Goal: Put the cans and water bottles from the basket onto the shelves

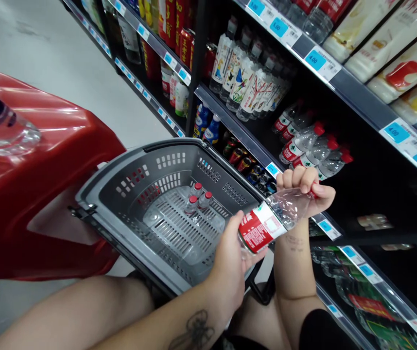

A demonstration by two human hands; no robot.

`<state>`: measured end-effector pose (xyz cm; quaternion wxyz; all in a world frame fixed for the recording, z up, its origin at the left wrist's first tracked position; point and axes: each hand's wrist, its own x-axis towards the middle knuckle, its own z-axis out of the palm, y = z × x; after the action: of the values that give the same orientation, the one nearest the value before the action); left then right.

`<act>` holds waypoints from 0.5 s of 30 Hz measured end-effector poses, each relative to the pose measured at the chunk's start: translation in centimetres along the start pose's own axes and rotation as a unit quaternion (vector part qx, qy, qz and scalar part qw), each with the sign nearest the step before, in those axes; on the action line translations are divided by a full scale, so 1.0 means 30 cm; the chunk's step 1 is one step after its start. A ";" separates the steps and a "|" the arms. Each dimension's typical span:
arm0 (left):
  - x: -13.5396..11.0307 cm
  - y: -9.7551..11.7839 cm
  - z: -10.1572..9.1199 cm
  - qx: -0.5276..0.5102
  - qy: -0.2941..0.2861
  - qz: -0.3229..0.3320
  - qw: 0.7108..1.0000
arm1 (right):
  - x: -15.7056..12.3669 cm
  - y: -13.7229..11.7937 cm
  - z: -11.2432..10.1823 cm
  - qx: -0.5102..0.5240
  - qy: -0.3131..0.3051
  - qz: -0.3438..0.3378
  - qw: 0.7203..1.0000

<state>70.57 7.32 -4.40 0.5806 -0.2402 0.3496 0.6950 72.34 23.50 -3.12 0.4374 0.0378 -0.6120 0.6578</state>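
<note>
A clear water bottle (267, 221) with a red and white label lies tilted between my hands, above the right side of the grey basket. Closed around its lower end is my left hand (230, 257), thumb along the label. My right hand (305, 189) grips the neck, with finger and thumb at the red cap. Inside the grey shopping basket (150, 243), three small red-capped bottles (197, 199) stand upright on the slatted floor.
Shelves on the right carry several red-capped water bottles (301, 143), patterned bottles (245, 73) and large white bottles (379, 43). Blue price tags line the shelf edges (325, 63). At left stands a red surface (66, 126) with a large clear bottle (4, 121) on it.
</note>
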 end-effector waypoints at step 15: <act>-0.005 0.072 -0.030 -0.026 -0.085 0.134 0.987 | 0.018 -0.014 -0.102 -0.299 0.011 0.243 0.923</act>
<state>68.44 6.37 -4.42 0.5033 -0.1459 0.3097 0.7934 73.76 26.29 -3.23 0.2624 -0.2519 -0.7655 0.5307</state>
